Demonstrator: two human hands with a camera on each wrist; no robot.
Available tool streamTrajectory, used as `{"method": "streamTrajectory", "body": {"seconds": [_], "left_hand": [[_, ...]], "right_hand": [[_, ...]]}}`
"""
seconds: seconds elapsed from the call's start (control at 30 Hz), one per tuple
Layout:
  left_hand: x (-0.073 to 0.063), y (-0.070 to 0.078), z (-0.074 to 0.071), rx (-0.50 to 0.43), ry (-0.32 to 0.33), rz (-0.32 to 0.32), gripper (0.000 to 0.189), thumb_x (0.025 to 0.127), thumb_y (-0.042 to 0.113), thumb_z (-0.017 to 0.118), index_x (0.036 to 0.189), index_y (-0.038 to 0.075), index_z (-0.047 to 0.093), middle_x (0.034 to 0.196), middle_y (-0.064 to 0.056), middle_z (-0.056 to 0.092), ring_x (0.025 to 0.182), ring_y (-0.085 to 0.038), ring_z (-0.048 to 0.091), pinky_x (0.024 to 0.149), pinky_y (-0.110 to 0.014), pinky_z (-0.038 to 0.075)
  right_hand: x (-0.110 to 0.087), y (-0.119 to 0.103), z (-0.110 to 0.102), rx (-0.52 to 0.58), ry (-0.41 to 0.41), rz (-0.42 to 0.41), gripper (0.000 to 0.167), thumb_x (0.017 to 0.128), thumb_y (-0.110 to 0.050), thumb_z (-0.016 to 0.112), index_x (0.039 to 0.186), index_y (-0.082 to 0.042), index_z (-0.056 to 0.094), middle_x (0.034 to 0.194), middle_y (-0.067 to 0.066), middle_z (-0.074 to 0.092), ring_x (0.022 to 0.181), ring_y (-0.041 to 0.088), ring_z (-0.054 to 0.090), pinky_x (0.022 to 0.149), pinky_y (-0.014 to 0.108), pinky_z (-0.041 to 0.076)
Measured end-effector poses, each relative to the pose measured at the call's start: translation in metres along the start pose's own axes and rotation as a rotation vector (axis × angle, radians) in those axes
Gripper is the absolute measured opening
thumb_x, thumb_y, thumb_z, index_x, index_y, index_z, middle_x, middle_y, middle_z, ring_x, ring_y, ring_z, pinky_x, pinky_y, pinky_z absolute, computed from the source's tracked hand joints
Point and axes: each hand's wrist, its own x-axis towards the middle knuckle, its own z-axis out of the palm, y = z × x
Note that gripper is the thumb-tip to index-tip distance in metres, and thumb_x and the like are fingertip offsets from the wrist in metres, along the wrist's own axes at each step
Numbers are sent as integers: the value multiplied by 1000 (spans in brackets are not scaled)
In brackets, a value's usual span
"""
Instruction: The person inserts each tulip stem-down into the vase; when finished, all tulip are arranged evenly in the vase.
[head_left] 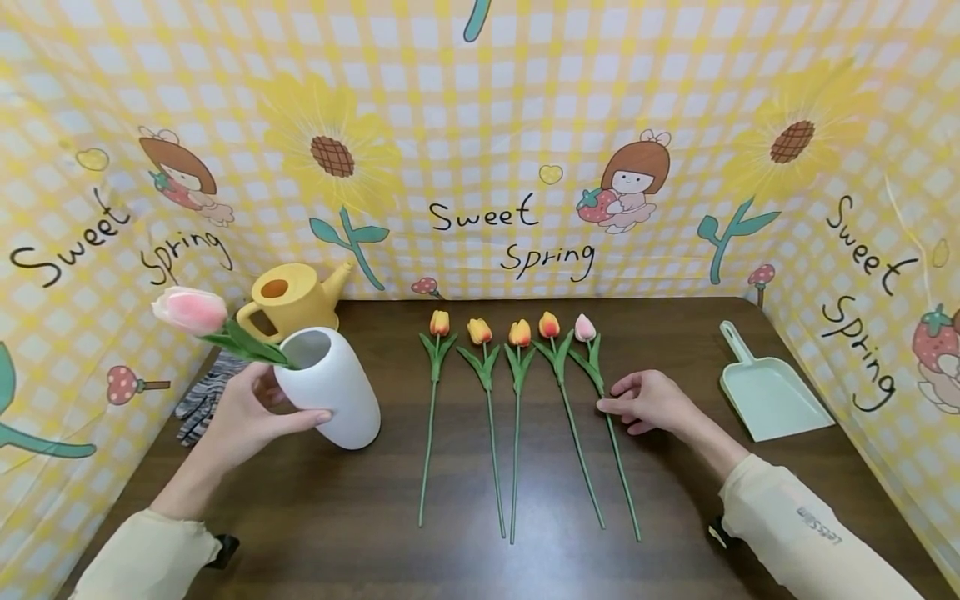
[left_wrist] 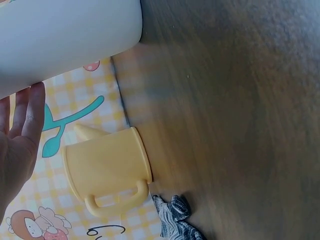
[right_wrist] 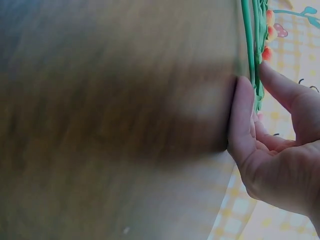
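Note:
My left hand (head_left: 242,417) grips a white vase (head_left: 341,400), thumb across its front and fingers behind. A large pink tulip (head_left: 191,310) leans out of the vase mouth to the left. In the left wrist view the white vase (left_wrist: 70,40) rests against the fingertips. My right hand (head_left: 651,404) is at the stem of a pink tulip (head_left: 586,327), the rightmost in a row of flowers lying on the table. From the right wrist, green stems (right_wrist: 251,45) pass between thumb and index finger of the right hand (right_wrist: 285,165). Several yellow-orange tulips (head_left: 520,333) lie left of it.
A yellow watering can (head_left: 296,296) stands behind the vase at the back left, with grey knitted gloves (head_left: 210,396) beside it. At the right of the brown table (head_left: 360,517) lies a pale green dustpan (head_left: 776,400). A yellow checked cloth (head_left: 480,125) encloses the back and sides.

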Motion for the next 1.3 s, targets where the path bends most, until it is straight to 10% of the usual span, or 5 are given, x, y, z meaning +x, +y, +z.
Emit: {"method": "streamTrajectory", "body": {"seconds": [1.3], "left_hand": [[1, -2, 1, -1, 10, 23, 70, 63, -9, 93, 122, 5, 61, 107, -5, 69, 93, -14, 69, 79, -20, 59]], "right_hand": [[-4, -8, -6, -9, -70, 7, 19, 87, -9, 78, 95, 3, 66, 82, 7, 70, 67, 20, 66, 57, 38, 63]]}}
